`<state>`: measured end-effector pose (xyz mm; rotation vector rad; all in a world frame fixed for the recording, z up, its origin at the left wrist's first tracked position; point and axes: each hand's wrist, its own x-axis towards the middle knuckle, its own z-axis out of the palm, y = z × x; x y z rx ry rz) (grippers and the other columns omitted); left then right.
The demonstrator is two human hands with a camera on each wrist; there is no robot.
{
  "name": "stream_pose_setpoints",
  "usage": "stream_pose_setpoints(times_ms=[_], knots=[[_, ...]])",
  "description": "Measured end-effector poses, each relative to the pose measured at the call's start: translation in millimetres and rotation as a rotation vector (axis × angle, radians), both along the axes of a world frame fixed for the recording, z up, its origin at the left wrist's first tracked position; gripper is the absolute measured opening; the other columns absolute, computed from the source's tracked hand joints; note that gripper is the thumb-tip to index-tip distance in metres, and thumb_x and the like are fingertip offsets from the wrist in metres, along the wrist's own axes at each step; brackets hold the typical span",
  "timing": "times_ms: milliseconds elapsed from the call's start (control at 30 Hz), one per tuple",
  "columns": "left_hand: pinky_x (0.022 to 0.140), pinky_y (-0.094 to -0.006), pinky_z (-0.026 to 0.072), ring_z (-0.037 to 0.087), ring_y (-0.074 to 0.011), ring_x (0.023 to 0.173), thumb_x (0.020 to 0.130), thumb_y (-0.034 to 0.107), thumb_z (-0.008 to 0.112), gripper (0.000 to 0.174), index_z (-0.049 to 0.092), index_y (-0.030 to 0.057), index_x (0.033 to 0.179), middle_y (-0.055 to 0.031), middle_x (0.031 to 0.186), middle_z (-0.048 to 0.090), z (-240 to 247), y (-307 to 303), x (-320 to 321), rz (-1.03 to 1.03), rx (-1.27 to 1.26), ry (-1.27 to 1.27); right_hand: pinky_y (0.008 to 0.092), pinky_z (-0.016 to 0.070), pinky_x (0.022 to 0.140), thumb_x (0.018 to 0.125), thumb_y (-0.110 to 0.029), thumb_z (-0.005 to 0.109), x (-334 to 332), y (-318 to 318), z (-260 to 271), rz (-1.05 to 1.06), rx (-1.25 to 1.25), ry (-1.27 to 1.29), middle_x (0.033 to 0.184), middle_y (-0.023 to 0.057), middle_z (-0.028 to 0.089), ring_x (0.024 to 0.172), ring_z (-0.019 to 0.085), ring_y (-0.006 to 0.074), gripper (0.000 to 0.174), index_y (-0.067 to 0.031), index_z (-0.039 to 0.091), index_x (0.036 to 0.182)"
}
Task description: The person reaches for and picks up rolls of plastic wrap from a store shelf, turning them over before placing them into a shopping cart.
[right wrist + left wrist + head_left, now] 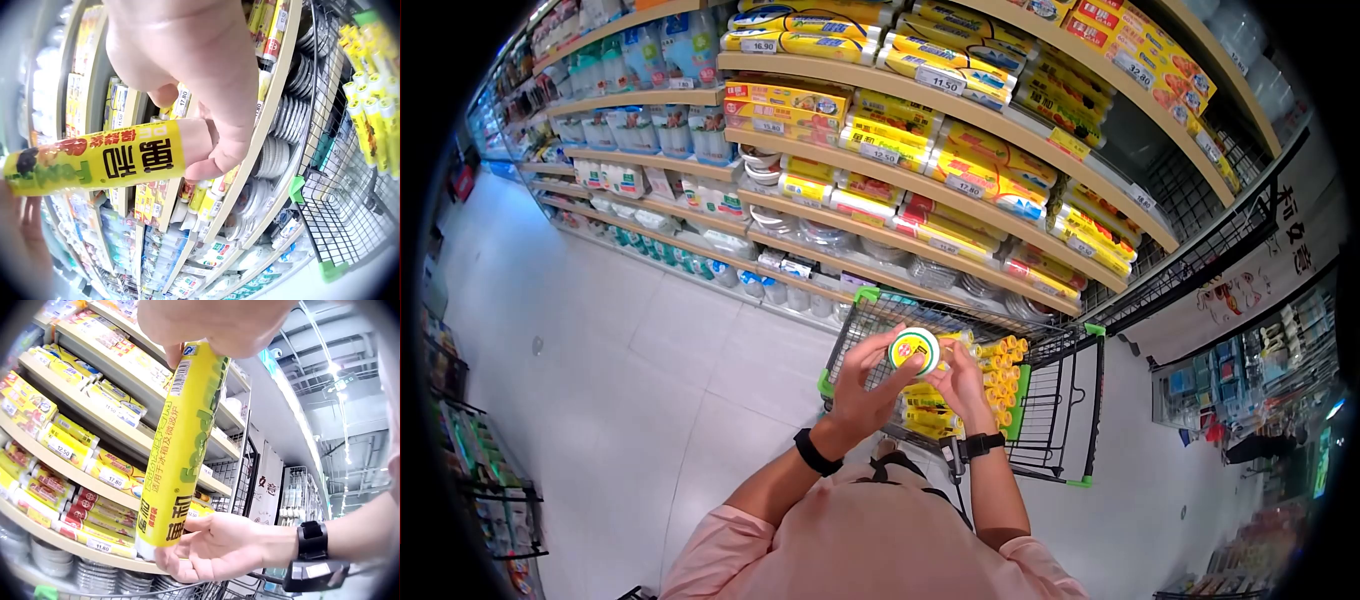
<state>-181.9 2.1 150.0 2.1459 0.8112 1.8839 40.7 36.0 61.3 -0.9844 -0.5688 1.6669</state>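
Both hands hold up a yellow roll of food-storage plastic (181, 444) with green and dark printing. It stands upright in front of the chest, so the head view looks onto its round white, green and yellow end (914, 352). My left hand (868, 385) grips the upper end, its thumb reaching over that round face. Around the lower end curl the fingers and thumb of my right hand (187, 75). The right hand's palm faces up in the left wrist view, while the right wrist view has the left hand (25, 234) cut off at the frame edge.
A wire shopping cart (1055, 410) with green corners stands just beyond the hands, with many yellow rolls (1000, 375) inside. Behind it rise curved store shelves (960, 180) stocked with similar rolls and boxes. Tiled floor (630, 400) stretches to the left.
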Motion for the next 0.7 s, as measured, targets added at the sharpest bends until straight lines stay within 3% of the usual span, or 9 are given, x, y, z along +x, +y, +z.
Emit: stream_pose_setpoints(times_ms=[167,367,567,600,700], knots=[[0.101,-0.0408,0.0544,0.058,-0.0376,0.123,0.081,-0.021,0.056,0.046,0.073,0.006,0.114,-0.0161,0.135,0.043,-6,-3,0,-0.066,-0.049,0.022,0.0444,0.058,0.084,0.109,-0.03,0.04,-3,-2,-8,-0.011,-0.017,0.006,0.121,0.0153,0.061,0.099,0.069,0.0358,0.029,-0.0102,0.049,0.128],[0.101,-0.0447,0.0507,0.057,-0.0387,0.122,0.082,-0.015,0.058,0.039,0.074,0.0055,0.111,-0.0195,0.138,0.045,8,0,2,-0.014,-0.061,0.137,0.0426,0.0588,0.082,0.106,-0.022,0.045,19,-13,-12,0.053,-0.04,0.03,0.124,0.0154,0.061,0.096,0.07,0.0356,0.034,-0.0096,0.045,0.138],[0.098,-0.0389,0.0517,0.058,-0.0277,0.119,0.088,-0.006,0.066,0.053,0.05,0.0094,0.136,-0.0178,0.139,0.044,-23,14,37,0.019,-0.32,-0.287,0.0413,0.057,0.083,0.102,-0.015,0.053,46,-22,-1,-0.067,-0.026,-0.031,0.123,0.0199,0.06,0.094,0.069,0.0352,0.031,-0.0099,0.046,0.132],[0.092,-0.032,0.0495,0.058,-0.0261,0.114,0.086,-0.002,0.071,0.059,0.042,0.0057,0.137,-0.0171,0.128,0.054,-35,22,48,-0.078,-0.44,-0.605,0.0374,0.0569,0.082,0.097,-0.006,0.06,53,-25,5,-0.118,0.009,0.011,0.122,0.0207,0.06,0.095,0.068,0.0317,0.036,-0.0098,0.044,0.129],[0.085,-0.0311,0.0517,0.06,-0.0207,0.106,0.092,0.004,0.067,0.052,0.041,0.0074,0.137,-0.0133,0.123,0.055,-32,41,37,-0.1,-0.945,-1.028,0.0326,0.0566,0.08,0.092,0.003,0.065,81,-32,18,-0.072,0.108,-0.077,0.124,0.0207,0.059,0.097,0.067,0.0279,0.045,-0.0102,0.041,0.127]])
